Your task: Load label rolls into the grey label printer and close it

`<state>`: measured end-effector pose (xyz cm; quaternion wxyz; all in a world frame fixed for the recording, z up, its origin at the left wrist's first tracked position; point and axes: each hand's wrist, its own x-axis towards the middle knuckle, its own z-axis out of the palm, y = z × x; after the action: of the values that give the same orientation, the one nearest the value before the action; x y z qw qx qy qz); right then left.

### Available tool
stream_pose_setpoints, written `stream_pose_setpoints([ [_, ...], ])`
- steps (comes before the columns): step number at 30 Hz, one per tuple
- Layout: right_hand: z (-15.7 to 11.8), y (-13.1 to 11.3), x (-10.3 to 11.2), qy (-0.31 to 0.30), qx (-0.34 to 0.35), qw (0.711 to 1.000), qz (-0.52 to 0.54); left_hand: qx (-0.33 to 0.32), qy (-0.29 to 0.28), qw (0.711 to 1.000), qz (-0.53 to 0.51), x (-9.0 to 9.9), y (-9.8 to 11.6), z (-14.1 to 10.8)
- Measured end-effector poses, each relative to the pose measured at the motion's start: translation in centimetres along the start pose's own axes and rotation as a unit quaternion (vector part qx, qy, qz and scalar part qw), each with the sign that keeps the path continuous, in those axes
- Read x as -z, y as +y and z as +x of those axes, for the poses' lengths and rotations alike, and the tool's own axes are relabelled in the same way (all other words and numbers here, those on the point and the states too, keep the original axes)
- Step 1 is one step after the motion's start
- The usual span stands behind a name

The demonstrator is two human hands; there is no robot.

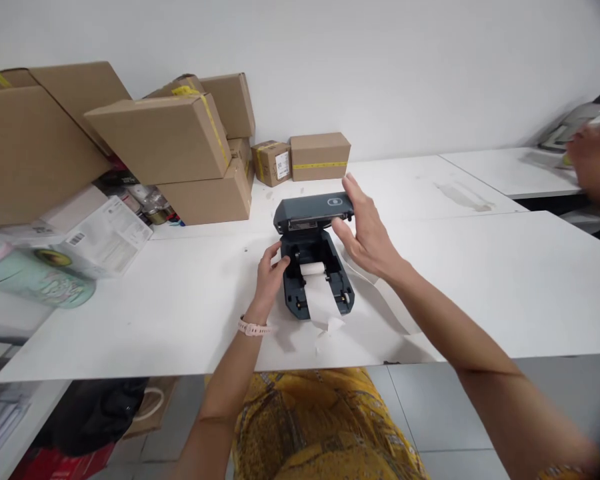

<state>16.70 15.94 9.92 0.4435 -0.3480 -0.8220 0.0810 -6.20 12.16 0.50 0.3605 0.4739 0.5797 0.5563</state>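
A dark blue label printer (293, 293) sits on the white table with its lid (310, 208) raised at the back. Inside the printer lies a small white paper roll (312, 269), and its paper strip (322, 299) runs forward over the front edge, ending torn. My left hand (270, 273) holds the left side of the printer's base, the thumb over its rim. At the lid's right edge is my right hand (365, 233), thumb in front and fingers stretched up behind, gripping the lid.
Cardboard boxes (160, 137) are stacked at the back left, with two smaller ones (321, 157) by the wall. A mint bottle (40, 273) and a white carton (100, 237) stand left. Loose paper (387, 303) lies right of the printer. Another person's hand (593, 147) shows far right.
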Motion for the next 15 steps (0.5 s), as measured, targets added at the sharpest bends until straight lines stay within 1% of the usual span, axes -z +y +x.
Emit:
stream_pose_setpoints([
  [2, 3.1, 0.9, -0.3, 0.008, 0.019, 1.000, 0.010, 0.025, -0.026, 0.999, -0.009, -0.1, -0.5, 0.7],
  [4, 5.9, 2.0, -0.8, 0.007, 0.018, 1.000, 0.014, 0.037, -0.058, 0.997, -0.027, -0.2, -0.9, 0.5],
  [7, 9.7, 4.0, -1.5, 0.006, -0.010, 1.000, -0.005, 0.042, -0.097, 0.994, -0.043, -0.1, -1.1, -0.5],
  [9, 11.6, 5.0, -2.0, 0.008, -0.034, 0.999, -0.011, 0.048, -0.108, 0.992, -0.041, -0.1, -0.9, -1.0],
  [11, 12.4, 5.4, -2.4, 0.009, -0.046, 0.999, -0.019, 0.053, -0.113, 0.991, -0.041, 0.0, -0.6, -1.2],
  [12, 12.2, 5.3, -2.5, 0.017, -0.041, 0.999, -0.031, 0.055, -0.115, 0.991, -0.042, 0.0, -0.5, -1.3],
  [13, 11.6, 4.9, -2.6, 0.034, -0.028, 0.998, -0.049, 0.056, -0.116, 0.991, -0.044, -0.1, -0.5, -1.3],
  [15, 9.2, 3.8, -2.8, 0.086, 0.017, 0.993, -0.085, 0.056, -0.115, 0.990, -0.049, -0.2, -0.5, -1.2],
])
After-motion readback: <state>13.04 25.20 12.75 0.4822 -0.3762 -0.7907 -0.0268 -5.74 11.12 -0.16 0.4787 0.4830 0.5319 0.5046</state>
